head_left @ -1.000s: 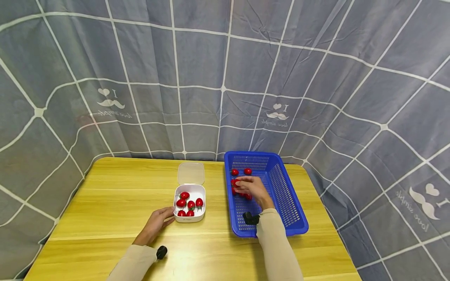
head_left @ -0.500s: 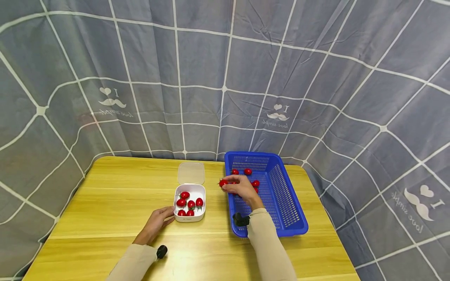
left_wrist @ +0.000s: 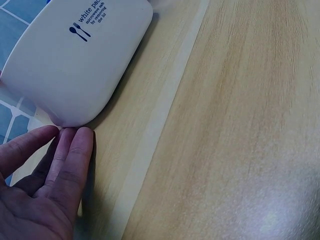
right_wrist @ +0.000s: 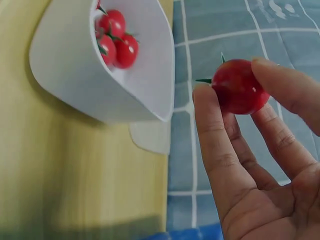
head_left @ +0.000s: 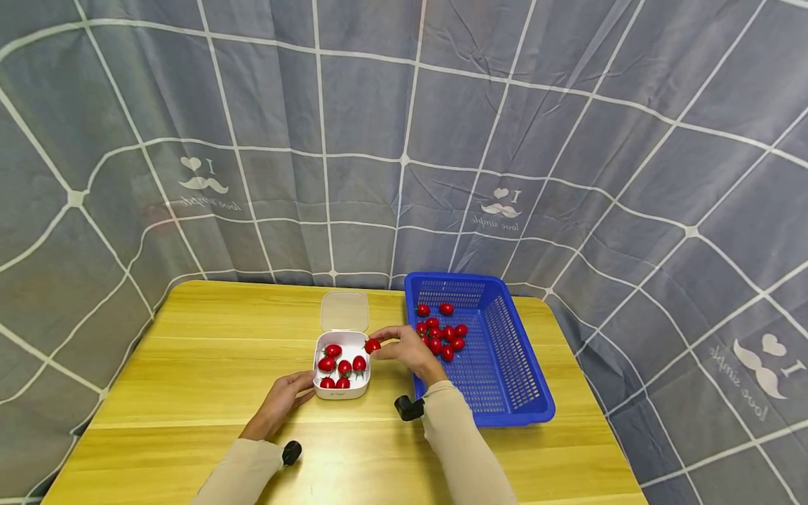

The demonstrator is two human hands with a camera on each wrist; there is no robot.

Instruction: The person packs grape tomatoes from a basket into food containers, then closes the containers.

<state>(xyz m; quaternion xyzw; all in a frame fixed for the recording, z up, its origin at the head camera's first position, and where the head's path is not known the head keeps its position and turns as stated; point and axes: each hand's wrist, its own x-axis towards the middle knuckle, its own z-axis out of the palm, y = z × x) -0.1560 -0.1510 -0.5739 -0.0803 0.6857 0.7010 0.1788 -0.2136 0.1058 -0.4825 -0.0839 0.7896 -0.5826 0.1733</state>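
Observation:
My right hand (head_left: 404, 347) pinches a red cherry tomato (head_left: 372, 345) (right_wrist: 239, 87) between thumb and fingertips, just above the right rim of the white box (head_left: 341, 366) (right_wrist: 80, 65). Several tomatoes (head_left: 341, 365) lie inside that box, its clear lid (head_left: 344, 311) lying behind it. My left hand (head_left: 280, 401) (left_wrist: 47, 190) rests on the table with straight fingers touching the box's near left corner (left_wrist: 70, 65). The blue basket (head_left: 505, 365) to the right holds several more tomatoes (head_left: 442, 333).
Everything sits on a yellow wooden table (head_left: 189, 365) with a grey checked curtain (head_left: 404, 140) hung behind and around it. Small black wrist cameras (head_left: 409, 407) are strapped to both beige sleeves.
My right hand lifted a tomato out of the blue basket and carried it left to the white box. The left hand stayed at the box's corner.

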